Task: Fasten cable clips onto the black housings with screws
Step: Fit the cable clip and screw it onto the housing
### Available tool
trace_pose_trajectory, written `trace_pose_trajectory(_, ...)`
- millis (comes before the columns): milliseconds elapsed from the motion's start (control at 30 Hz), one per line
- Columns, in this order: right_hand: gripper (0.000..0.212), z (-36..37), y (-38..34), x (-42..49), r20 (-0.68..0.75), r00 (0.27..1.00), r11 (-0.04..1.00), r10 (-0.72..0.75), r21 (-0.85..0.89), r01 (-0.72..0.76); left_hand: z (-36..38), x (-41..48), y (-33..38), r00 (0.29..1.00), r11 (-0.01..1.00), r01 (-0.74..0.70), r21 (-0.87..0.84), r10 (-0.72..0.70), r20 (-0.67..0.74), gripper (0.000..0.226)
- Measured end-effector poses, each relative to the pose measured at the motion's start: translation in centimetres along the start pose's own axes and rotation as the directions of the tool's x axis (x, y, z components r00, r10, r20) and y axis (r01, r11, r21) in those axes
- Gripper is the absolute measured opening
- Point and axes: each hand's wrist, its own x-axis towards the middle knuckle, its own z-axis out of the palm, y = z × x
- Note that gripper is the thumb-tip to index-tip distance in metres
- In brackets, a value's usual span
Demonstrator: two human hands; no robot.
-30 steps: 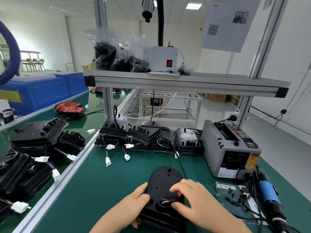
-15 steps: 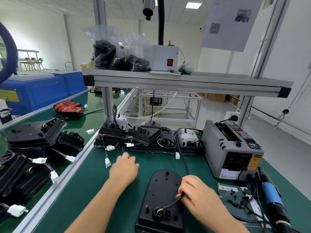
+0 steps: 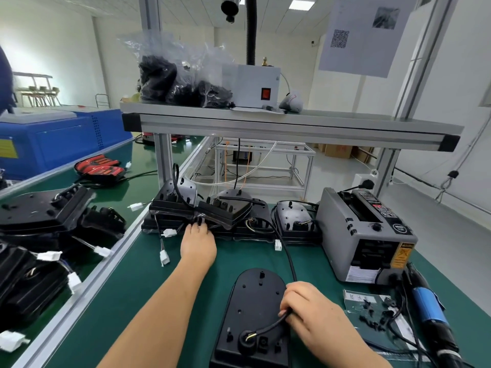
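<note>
Green bench mat (image 3: 132, 301): right hand (image 3: 316, 314) pinches cable (image 3: 273, 324) on housing (image 3: 252, 301); left hand (image 3: 198, 245) touches stacked housings (image 3: 225, 208), grip unclear.

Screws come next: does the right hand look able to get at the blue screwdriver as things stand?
Probably yes: the blue screwdriver lies uncovered just right of the right hand, but that hand must first release the black cable it grips.

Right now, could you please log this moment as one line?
left hand: at stacked housings | right hand: gripping cable on near housing
</note>
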Motion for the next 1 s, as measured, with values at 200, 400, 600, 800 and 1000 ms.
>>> trace_pose_trajectory(200, 0.014, -0.4, 0.2, -0.4, -0.058, 0.998, 1.0, -0.007, 0.017, 0.008, -0.4, -2.6, 1.0, 0.989, 0.992, -0.089, -0.091, 0.077, -0.13, 0.042)
trace_pose_trajectory(400, 0.011, -1.6, 0.4, -0.7, -0.232, 0.968, 0.995, -0.099, -0.054, 0.089, -1.8, -4.9, 0.7, 0.986, 0.939, -0.13, -0.317, 0.091, -0.137, 0.03)
trace_pose_trajectory(600, 0.011, -1.7, 0.0, -0.8, -0.32, 0.939, 0.991, -0.124, 0.016, 0.136, -2.2, -4.5, 0.4, 0.998, 0.86, -0.047, -0.508, 0.022, -0.055, 0.035)
trace_pose_trajectory(800, 0.011, -1.9, 0.0, -0.9, -0.34, 0.923, 0.977, -0.178, 0.053, 0.208, -1.3, -1.4, 1.9, 0.992, 0.881, 0.122, -0.457, -0.103, 0.067, 0.036)
trace_pose_trajectory(1000, 0.014, -1.8, 0.1, -0.5, -0.35, 0.915, 0.974, -0.2, 0.033, 0.225, -1.9, 0.1, 2.8, 0.982, 0.715, 0.189, -0.673, -0.146, 0.121, 0.024)
